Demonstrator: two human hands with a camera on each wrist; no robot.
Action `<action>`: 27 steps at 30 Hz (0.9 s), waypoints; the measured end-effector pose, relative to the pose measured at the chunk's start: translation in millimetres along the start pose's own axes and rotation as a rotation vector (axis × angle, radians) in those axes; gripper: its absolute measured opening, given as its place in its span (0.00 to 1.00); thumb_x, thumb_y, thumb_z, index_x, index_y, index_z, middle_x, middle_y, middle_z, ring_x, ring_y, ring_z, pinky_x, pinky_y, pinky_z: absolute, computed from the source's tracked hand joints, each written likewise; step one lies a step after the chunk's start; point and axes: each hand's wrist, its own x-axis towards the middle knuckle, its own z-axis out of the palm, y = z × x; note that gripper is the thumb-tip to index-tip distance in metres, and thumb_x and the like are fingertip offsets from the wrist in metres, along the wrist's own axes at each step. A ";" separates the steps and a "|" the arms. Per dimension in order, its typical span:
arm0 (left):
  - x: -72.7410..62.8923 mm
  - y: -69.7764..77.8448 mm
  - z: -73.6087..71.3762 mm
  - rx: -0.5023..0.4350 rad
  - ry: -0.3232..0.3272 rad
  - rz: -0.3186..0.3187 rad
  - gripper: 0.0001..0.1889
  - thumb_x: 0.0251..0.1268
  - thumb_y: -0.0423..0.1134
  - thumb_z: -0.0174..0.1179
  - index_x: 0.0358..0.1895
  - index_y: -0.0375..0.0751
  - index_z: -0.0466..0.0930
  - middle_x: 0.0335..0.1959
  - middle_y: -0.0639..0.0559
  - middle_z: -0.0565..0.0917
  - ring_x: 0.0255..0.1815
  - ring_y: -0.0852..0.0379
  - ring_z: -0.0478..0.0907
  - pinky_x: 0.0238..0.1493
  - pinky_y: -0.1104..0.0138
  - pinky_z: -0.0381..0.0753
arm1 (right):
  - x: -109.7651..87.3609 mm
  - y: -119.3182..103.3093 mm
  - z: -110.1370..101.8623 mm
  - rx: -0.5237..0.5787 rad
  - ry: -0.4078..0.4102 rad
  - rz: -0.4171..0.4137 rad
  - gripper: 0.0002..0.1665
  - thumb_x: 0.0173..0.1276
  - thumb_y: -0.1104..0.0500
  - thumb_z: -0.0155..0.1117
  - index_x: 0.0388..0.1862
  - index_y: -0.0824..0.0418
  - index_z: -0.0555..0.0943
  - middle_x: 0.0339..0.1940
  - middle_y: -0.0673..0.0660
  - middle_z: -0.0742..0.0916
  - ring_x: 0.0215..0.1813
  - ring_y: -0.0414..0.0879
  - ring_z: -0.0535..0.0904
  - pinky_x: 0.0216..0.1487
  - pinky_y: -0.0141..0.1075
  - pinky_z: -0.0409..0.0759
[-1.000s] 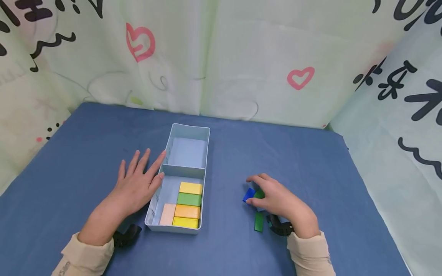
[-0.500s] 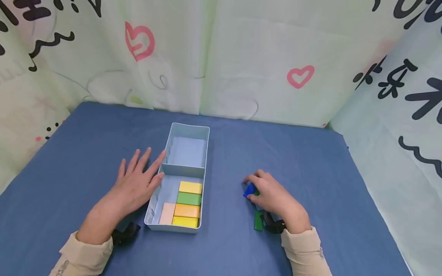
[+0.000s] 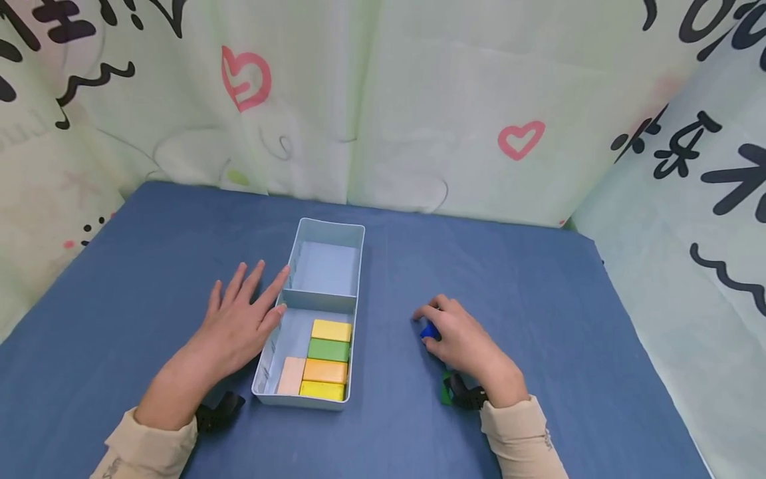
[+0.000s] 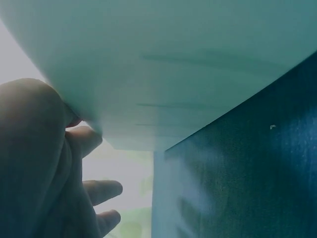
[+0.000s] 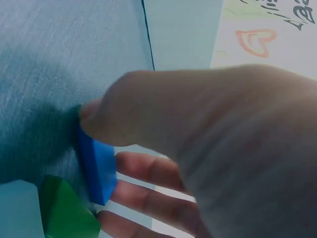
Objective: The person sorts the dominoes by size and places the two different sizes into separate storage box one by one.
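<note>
In the head view my left hand [image 3: 233, 332] lies with spread fingers, its index finger and thumb touching the left rim of a pale blue two-compartment box [image 3: 326, 266]. The left wrist view shows that hand against the box's outer wall [image 4: 148, 89]. Right of the box, my right hand [image 3: 469, 342] pinches a blue block [image 5: 101, 171] between thumb and fingers, close to the cloth. Beside it in the right wrist view are a green block [image 5: 67, 208] and a light blue block [image 5: 20, 210]. Another green piece [image 3: 445, 389] shows partly behind the wrist strap.
The near compartment holds a pale yellow block [image 3: 332, 330], a green block [image 3: 328, 350], an orange block [image 3: 326, 370], a bright yellow block [image 3: 323, 390] and a pink block [image 3: 290, 376]. Blue cloth [image 3: 509, 279] covers the table. Printed curtains [image 3: 431, 100] hang behind.
My right hand has moved slightly left and its fingers have closed around the blue block. My left hand stays at the box's rim.
</note>
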 end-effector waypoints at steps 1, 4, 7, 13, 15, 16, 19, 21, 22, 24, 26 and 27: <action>-0.4 0.2 0.6 -0.003 -0.001 0.000 0.32 0.79 0.53 0.42 0.81 0.59 0.44 0.82 0.36 0.43 0.81 0.31 0.34 0.72 0.30 0.33 | 0.0 0.3 0.9 0.000 0.004 -0.003 0.15 0.63 0.65 0.69 0.50 0.57 0.83 0.47 0.56 0.80 0.46 0.49 0.75 0.43 0.41 0.77; -0.1 0.6 1.7 -0.010 0.009 0.002 0.32 0.79 0.54 0.41 0.81 0.58 0.45 0.82 0.36 0.43 0.81 0.31 0.34 0.72 0.30 0.33 | 1.2 0.9 2.4 0.006 0.036 -0.028 0.13 0.64 0.64 0.69 0.48 0.58 0.84 0.46 0.56 0.82 0.46 0.49 0.75 0.48 0.44 0.78; 0.9 1.2 0.8 -0.008 0.020 0.006 0.32 0.79 0.54 0.40 0.81 0.59 0.44 0.82 0.36 0.43 0.81 0.31 0.33 0.72 0.31 0.33 | 3.2 -0.5 1.2 0.005 0.073 -0.051 0.11 0.64 0.62 0.70 0.46 0.58 0.85 0.44 0.54 0.83 0.43 0.48 0.75 0.47 0.44 0.77; -1.5 0.6 2.7 0.004 0.023 0.005 0.32 0.80 0.53 0.41 0.81 0.58 0.45 0.81 0.36 0.43 0.81 0.31 0.34 0.72 0.30 0.34 | 3.1 -2.7 0.0 -0.012 0.073 -0.041 0.08 0.65 0.61 0.69 0.44 0.57 0.85 0.42 0.52 0.83 0.40 0.45 0.72 0.41 0.40 0.75; -1.3 0.5 2.9 0.014 0.026 0.007 0.32 0.79 0.51 0.42 0.81 0.57 0.46 0.81 0.36 0.43 0.81 0.31 0.35 0.72 0.30 0.35 | 2.8 -2.6 0.0 -0.015 0.071 -0.035 0.08 0.65 0.62 0.69 0.44 0.57 0.85 0.42 0.52 0.83 0.40 0.45 0.71 0.41 0.40 0.75; -0.7 0.8 2.7 0.022 0.031 0.011 0.32 0.79 0.51 0.42 0.81 0.56 0.46 0.81 0.36 0.43 0.81 0.31 0.35 0.72 0.30 0.35 | 2.6 -2.7 -0.1 -0.015 0.073 -0.034 0.08 0.65 0.62 0.69 0.43 0.57 0.85 0.42 0.52 0.83 0.40 0.45 0.71 0.41 0.40 0.75; 2.4 2.1 0.1 0.056 0.053 0.040 0.32 0.78 0.48 0.43 0.81 0.53 0.48 0.81 0.37 0.44 0.81 0.32 0.36 0.72 0.30 0.38 | 3.0 -2.9 -0.7 -0.016 0.083 -0.035 0.09 0.65 0.62 0.69 0.44 0.58 0.85 0.42 0.53 0.83 0.40 0.46 0.72 0.41 0.40 0.75; 4.2 3.3 -2.4 0.085 0.078 0.072 0.31 0.77 0.46 0.44 0.80 0.51 0.51 0.81 0.38 0.46 0.81 0.32 0.39 0.71 0.30 0.41 | 3.4 -3.3 -1.2 -0.016 0.084 -0.034 0.09 0.65 0.62 0.69 0.44 0.58 0.85 0.42 0.53 0.83 0.41 0.46 0.72 0.42 0.40 0.75; 4.8 3.9 -3.5 0.100 0.090 0.095 0.30 0.77 0.44 0.45 0.79 0.50 0.54 0.81 0.38 0.48 0.81 0.33 0.41 0.71 0.30 0.44 | 3.3 -3.5 -1.5 -0.018 0.083 -0.034 0.09 0.65 0.62 0.69 0.44 0.58 0.85 0.43 0.53 0.83 0.41 0.46 0.72 0.42 0.40 0.75; 5.1 4.8 -5.1 0.131 0.108 0.142 0.28 0.76 0.41 0.47 0.77 0.48 0.60 0.81 0.39 0.51 0.80 0.33 0.46 0.70 0.30 0.49 | 3.1 -3.7 -1.6 -0.019 0.073 -0.029 0.09 0.66 0.61 0.68 0.45 0.57 0.85 0.43 0.53 0.83 0.41 0.46 0.72 0.42 0.40 0.75; 4.8 5.6 -5.9 0.152 0.120 0.181 0.26 0.75 0.39 0.49 0.74 0.47 0.66 0.79 0.40 0.56 0.79 0.34 0.50 0.70 0.31 0.53 | 2.5 -3.8 -1.6 -0.018 0.065 -0.022 0.09 0.66 0.61 0.68 0.45 0.57 0.85 0.43 0.53 0.83 0.41 0.46 0.72 0.43 0.40 0.75; 4.7 5.7 -5.9 0.161 0.126 0.198 0.25 0.75 0.38 0.49 0.73 0.47 0.68 0.79 0.40 0.57 0.79 0.35 0.52 0.70 0.31 0.54 | 2.4 -3.9 -1.7 -0.019 0.065 -0.021 0.09 0.66 0.61 0.68 0.45 0.57 0.85 0.43 0.53 0.83 0.41 0.45 0.72 0.43 0.40 0.75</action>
